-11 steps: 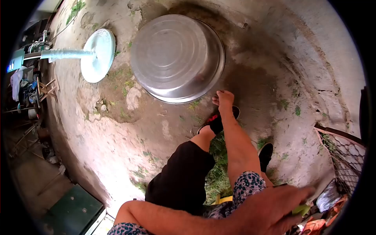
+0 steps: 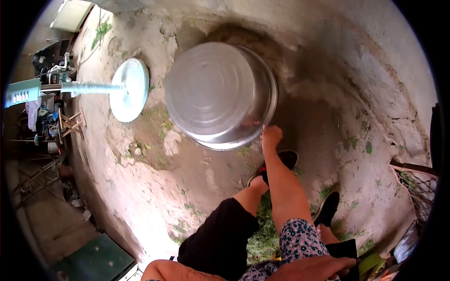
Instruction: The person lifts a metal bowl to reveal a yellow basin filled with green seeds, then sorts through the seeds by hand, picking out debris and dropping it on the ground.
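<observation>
A large metal basin (image 2: 211, 89) rests upside down on the ground, its round bottom facing up. At the near right edge of its rim is my right hand (image 2: 272, 137), with the fingers closed on the rim. My left hand (image 2: 314, 268) is low in the view, held across my body near the patterned cloth; its fingers are stretched out and hold nothing. Part of that hand is cut off by the bottom edge.
Left of the basin stands a light blue round base (image 2: 131, 90) with a plastic-wrapped pole. A dark green panel (image 2: 96, 260) lies at lower left. Wire mesh (image 2: 417, 187) is at the right. My black shoes (image 2: 328, 207) are on the ground below the basin.
The view has shifted, so the basin and ground sit lower. My right hand has come from beside the basin onto its rim. My left hand has drawn down and back.
</observation>
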Demonstrator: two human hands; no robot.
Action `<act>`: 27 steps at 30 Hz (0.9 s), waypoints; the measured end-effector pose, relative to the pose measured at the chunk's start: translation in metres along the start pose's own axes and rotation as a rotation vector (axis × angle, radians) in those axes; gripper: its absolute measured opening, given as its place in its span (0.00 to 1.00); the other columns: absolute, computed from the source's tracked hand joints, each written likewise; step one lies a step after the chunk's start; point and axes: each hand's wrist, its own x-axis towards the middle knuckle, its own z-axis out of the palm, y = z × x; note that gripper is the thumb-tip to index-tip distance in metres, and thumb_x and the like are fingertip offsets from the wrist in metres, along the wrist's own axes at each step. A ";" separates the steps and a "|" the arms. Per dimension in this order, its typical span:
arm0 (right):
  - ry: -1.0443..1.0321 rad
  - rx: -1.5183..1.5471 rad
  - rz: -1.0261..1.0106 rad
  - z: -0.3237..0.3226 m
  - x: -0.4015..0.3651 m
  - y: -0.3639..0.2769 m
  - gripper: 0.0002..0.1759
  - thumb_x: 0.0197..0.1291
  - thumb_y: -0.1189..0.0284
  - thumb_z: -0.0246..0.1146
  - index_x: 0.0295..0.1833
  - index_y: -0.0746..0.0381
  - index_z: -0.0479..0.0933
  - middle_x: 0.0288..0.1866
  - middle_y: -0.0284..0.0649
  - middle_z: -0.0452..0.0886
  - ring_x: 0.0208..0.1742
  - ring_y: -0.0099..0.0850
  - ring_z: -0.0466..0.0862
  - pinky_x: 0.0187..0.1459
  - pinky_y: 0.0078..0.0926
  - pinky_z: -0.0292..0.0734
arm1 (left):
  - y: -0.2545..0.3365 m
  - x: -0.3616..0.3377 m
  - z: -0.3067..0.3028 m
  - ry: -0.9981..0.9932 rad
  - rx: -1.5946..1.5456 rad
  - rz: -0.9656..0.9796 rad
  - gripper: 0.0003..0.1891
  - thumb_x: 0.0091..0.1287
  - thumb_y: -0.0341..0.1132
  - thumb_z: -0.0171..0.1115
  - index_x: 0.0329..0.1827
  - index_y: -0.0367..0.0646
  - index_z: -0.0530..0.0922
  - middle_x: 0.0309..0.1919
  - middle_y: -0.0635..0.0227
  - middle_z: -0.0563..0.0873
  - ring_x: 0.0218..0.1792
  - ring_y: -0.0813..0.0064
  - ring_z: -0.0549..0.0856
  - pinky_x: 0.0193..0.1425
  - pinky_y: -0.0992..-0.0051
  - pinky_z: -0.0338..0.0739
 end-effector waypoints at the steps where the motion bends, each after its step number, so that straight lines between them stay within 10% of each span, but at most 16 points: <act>1: -0.024 -0.035 0.149 -0.016 -0.008 -0.022 0.11 0.49 0.70 0.65 0.30 0.69 0.77 0.27 0.50 0.78 0.27 0.45 0.78 0.28 0.39 0.72 | -0.003 0.005 0.004 -0.002 -0.001 0.005 0.15 0.67 0.43 0.49 0.41 0.44 0.81 0.37 0.59 0.81 0.35 0.63 0.78 0.42 0.66 0.71; 2: -0.054 -0.073 0.300 -0.026 -0.015 -0.039 0.14 0.47 0.67 0.66 0.33 0.69 0.79 0.35 0.56 0.80 0.42 0.55 0.79 0.43 0.46 0.74 | -0.007 0.007 0.007 0.013 0.007 0.003 0.15 0.67 0.43 0.49 0.41 0.44 0.81 0.37 0.59 0.81 0.35 0.63 0.78 0.42 0.66 0.71; 27: -0.038 -0.278 0.182 -0.055 -0.040 -0.089 0.14 0.49 0.66 0.62 0.30 0.69 0.77 0.35 0.56 0.80 0.42 0.55 0.80 0.42 0.47 0.75 | 0.013 -0.031 -0.022 0.150 0.018 0.183 0.16 0.68 0.44 0.46 0.44 0.44 0.79 0.38 0.56 0.82 0.39 0.57 0.79 0.42 0.63 0.72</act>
